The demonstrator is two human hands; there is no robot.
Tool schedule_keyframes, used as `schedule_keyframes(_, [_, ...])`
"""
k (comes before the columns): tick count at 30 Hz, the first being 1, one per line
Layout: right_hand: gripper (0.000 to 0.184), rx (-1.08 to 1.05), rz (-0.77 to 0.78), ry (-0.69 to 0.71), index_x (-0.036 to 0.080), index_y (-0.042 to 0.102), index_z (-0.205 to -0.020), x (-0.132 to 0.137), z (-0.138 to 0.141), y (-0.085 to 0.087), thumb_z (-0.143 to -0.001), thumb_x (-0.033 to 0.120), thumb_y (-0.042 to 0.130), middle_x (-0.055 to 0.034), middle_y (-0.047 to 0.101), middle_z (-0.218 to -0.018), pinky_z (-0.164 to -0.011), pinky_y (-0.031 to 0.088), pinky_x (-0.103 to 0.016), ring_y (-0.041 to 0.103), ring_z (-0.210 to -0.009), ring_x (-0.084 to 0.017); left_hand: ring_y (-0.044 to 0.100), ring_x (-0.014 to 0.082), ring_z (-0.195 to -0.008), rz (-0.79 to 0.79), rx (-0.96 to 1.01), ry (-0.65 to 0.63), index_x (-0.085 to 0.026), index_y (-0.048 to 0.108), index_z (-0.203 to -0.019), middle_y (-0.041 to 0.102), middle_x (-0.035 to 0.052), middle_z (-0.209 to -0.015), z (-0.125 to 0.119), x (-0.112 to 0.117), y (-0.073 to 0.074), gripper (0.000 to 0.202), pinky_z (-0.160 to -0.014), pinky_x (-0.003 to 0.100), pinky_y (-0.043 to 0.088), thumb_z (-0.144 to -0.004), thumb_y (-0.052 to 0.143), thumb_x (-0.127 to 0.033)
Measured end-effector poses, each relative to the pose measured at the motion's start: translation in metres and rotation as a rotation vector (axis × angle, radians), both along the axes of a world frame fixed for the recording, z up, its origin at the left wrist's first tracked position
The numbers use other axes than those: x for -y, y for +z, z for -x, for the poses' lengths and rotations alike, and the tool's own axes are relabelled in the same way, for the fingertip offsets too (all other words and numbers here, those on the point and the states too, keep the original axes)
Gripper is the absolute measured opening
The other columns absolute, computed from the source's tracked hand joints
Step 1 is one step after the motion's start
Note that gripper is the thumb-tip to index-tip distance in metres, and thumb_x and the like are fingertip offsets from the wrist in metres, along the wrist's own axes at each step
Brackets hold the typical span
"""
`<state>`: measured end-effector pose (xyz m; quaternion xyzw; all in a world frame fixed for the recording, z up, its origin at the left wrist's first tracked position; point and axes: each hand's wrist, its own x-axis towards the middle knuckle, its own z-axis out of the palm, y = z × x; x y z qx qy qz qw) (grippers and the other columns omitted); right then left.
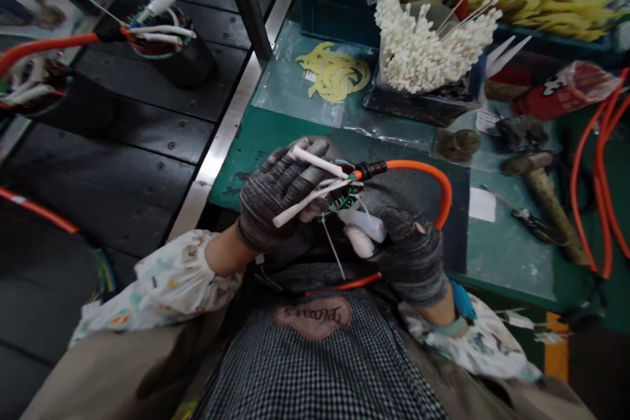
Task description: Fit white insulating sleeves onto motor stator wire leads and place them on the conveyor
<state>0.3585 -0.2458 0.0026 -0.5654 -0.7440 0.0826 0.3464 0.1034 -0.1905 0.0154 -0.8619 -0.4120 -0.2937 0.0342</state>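
White sleeves (315, 193) fan leftward from a black connector (370, 170), lying along the gloved fingers of the left hand (278, 193), which close on them. The right hand (411, 256) curls its fingers around a white tube (361, 226); orange cable (423, 169) arcs rightward from the connector.

Black bolted planks (142, 144) run along a steel-edged green workbench (260, 144).

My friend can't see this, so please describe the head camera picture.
The left hand and right hand, in gray knit gloves, hold an orange cable with a black connector and white tubes. Behind, a green workbench holds white bundles and yellow strips.
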Motion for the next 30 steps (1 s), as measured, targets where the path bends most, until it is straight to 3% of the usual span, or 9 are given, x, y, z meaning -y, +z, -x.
schedule_keyframes(2, [0.036, 0.108, -0.183, -0.086, 0.024, 0.082, -0.100, -0.002, -0.008, 0.000, -0.100, 0.059, 0.075, -0.0052, 0.070, -0.073, -0.061, 0.055, -0.037, 0.065, -0.064, -0.023, 0.058, 0.0300, -0.161, 0.021, -0.110, -0.006, -0.019, 0.062, -0.161, 0.065, 0.0133, -0.166, -0.011, -0.008, 0.013, 0.051, -0.133, 0.048, 0.050, -0.120, 0.043, -0.043])
schedule_keyframes(4, [0.036, 0.167, -0.260, -0.111, 0.024, 0.081, -0.100, -0.005, -0.012, 0.003, -0.101, 0.059, 0.074, -0.0043, 0.066, -0.070, -0.060, 0.052, -0.037, 0.062, -0.062, -0.023, 0.059, 0.0308, -0.159, 0.055, -0.200, -0.028, -0.017, 0.063, -0.160, 0.065, 0.0150, -0.166, -0.022, -0.017, 0.025, 0.053, -0.130, 0.048, 0.051, -0.122, 0.037, -0.043])
schedule_keyframes(10, [0.034, 0.216, -0.163, -0.069, 0.025, 0.084, -0.107, -0.015, -0.015, 0.017, -0.108, 0.053, 0.064, -0.0069, 0.079, -0.082, -0.067, 0.060, -0.039, 0.071, -0.069, -0.025, 0.064, 0.0347, -0.153, 0.113, -0.372, -0.080, -0.014, 0.061, -0.159, 0.066, 0.0149, -0.164, -0.049, -0.043, 0.047, 0.054, -0.120, 0.051, 0.057, -0.122, 0.032, -0.040])
schedule_keyframes(15, [0.033, 0.189, -0.215, -0.108, 0.027, 0.084, -0.104, -0.021, -0.026, 0.014, -0.109, 0.053, 0.065, -0.0082, 0.081, -0.082, -0.069, 0.063, -0.041, 0.077, -0.071, -0.027, 0.075, 0.0352, -0.137, 0.153, -0.417, -0.090, -0.014, 0.068, -0.150, 0.074, 0.0154, -0.153, -0.065, -0.060, 0.057, 0.061, -0.106, 0.048, 0.064, -0.122, 0.025, -0.046])
schedule_keyframes(18, [0.034, 0.179, -0.119, -0.122, 0.029, 0.084, -0.110, -0.028, -0.034, 0.011, -0.106, 0.058, 0.068, -0.0080, 0.084, -0.089, -0.067, 0.065, -0.043, 0.079, -0.072, -0.029, 0.080, 0.0358, -0.122, 0.287, -0.365, -0.122, -0.017, 0.076, -0.134, 0.081, 0.0153, -0.134, -0.077, -0.073, 0.065, 0.056, -0.100, 0.048, 0.065, -0.119, 0.035, -0.051])
schedule_keyframes(21, [0.034, 0.176, -0.047, -0.148, 0.030, 0.084, -0.113, -0.036, -0.039, 0.009, -0.104, 0.060, 0.071, -0.0082, 0.085, -0.093, -0.074, 0.068, -0.046, 0.081, -0.080, -0.032, 0.080, 0.0385, -0.116, 0.426, -0.347, -0.117, -0.018, 0.080, -0.126, 0.082, 0.0161, -0.125, -0.093, -0.085, 0.072, 0.048, -0.100, 0.055, 0.064, -0.117, 0.043, -0.048])
schedule_keyframes(27, [0.030, 0.000, 0.126, -0.153, 0.029, 0.084, -0.110, -0.048, -0.035, 0.007, -0.102, 0.056, 0.075, -0.0117, 0.082, -0.101, -0.094, 0.069, -0.053, 0.081, -0.098, -0.035, 0.081, 0.0365, -0.112, 0.566, -0.548, 0.054, -0.012, 0.080, -0.125, 0.084, 0.0170, -0.115, -0.125, -0.105, 0.089, 0.045, -0.102, 0.057, 0.065, -0.115, 0.054, -0.047])
schedule_keyframes(30, [0.033, 0.002, 0.136, -0.194, 0.028, 0.085, -0.107, -0.047, -0.034, 0.004, -0.100, 0.060, 0.077, -0.0132, 0.081, -0.096, -0.092, 0.068, -0.057, 0.080, -0.095, -0.037, 0.082, 0.0345, -0.110, 0.533, -0.605, 0.052, -0.010, 0.080, -0.123, 0.085, 0.0161, -0.116, -0.131, -0.108, 0.095, 0.045, -0.100, 0.053, 0.066, -0.115, 0.055, -0.047])
